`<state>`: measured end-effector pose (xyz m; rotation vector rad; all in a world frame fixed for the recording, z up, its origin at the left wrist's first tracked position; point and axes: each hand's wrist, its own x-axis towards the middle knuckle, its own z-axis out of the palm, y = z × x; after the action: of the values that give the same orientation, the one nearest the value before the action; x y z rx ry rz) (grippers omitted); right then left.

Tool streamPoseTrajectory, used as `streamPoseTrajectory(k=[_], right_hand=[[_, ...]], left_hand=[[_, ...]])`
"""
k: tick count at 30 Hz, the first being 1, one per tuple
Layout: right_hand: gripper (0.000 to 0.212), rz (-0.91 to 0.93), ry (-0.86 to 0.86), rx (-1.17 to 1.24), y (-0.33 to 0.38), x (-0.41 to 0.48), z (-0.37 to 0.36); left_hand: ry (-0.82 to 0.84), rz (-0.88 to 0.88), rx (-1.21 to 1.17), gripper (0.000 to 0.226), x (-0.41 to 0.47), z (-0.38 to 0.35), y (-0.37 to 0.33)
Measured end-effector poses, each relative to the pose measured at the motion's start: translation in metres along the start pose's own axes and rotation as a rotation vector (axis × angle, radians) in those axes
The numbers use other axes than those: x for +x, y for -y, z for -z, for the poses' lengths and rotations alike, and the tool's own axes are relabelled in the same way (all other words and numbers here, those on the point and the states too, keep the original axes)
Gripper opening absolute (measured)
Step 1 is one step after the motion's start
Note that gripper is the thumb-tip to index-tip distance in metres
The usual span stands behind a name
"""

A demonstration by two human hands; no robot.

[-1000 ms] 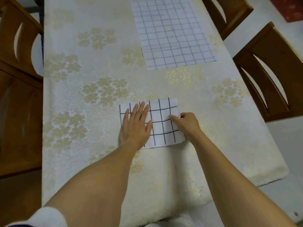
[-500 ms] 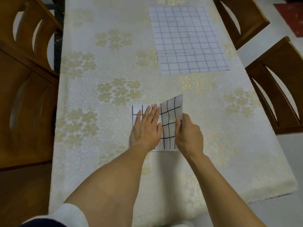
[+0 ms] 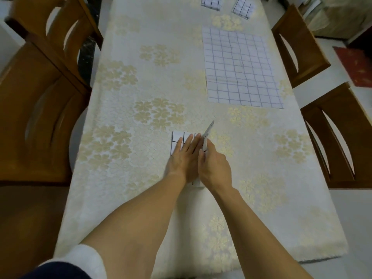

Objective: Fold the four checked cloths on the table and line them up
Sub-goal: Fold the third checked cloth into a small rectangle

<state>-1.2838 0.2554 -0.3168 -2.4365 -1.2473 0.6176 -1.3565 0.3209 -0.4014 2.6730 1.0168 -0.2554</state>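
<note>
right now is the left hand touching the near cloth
Touching. The head view shows the left hand lying flat on the near cloth, covering its checks.

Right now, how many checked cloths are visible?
4. Two folded cloths at the far edge, a spread cloth at right, the near cloth held by the left hand and right hand.

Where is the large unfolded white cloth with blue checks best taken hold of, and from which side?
The large unfolded white cloth with blue checks is probably best pinched at its two near corners, from the person's side: it lies flat on the cream flowered tablecloth, so only edges offer a grip, and those lie closest.
</note>
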Motion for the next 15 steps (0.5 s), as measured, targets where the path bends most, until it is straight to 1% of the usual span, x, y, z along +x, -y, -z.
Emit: streamPoseTrajectory(k=[1, 2, 3, 4, 5, 6, 8, 12, 15], right_hand=[[0.044, -0.003, 0.000, 0.003, 0.000, 0.001, -0.001], [0.044, -0.011, 0.000, 0.005, -0.001, 0.002, -0.001], [0.044, -0.018, 0.005, -0.002, -0.002, 0.002, -0.002], [0.045, -0.016, 0.015, -0.021, -0.002, 0.002, -0.003], [0.046, -0.005, 0.029, -0.047, -0.001, 0.001, -0.005], [0.047, 0.013, 0.046, -0.075, 0.001, 0.000, -0.008], [0.048, 0.051, 0.083, -0.127, 0.009, -0.002, -0.017], [0.046, 0.051, 0.142, -0.172, 0.017, -0.001, -0.035], [0.052, 0.127, 0.205, -0.154, 0.011, -0.001, -0.048]], left_hand=[[0.026, -0.007, -0.126, 0.078, 0.002, 0.004, 0.002], [0.021, 0.007, -0.337, 0.072, 0.003, 0.011, 0.004], [-0.031, 0.045, -0.569, 0.064, 0.002, 0.018, 0.006], [-0.124, 0.107, -0.760, 0.056, -0.001, 0.024, 0.009], [-0.233, 0.173, -0.880, 0.051, -0.007, 0.030, 0.013], [-0.311, 0.239, -0.929, 0.049, -0.013, 0.037, 0.017], [-0.342, 0.306, -0.948, 0.048, -0.024, 0.047, 0.026], [-0.273, 0.251, -0.919, 0.051, -0.037, 0.044, 0.038], [-0.190, 0.245, -0.881, 0.056, -0.032, 0.027, 0.044]])
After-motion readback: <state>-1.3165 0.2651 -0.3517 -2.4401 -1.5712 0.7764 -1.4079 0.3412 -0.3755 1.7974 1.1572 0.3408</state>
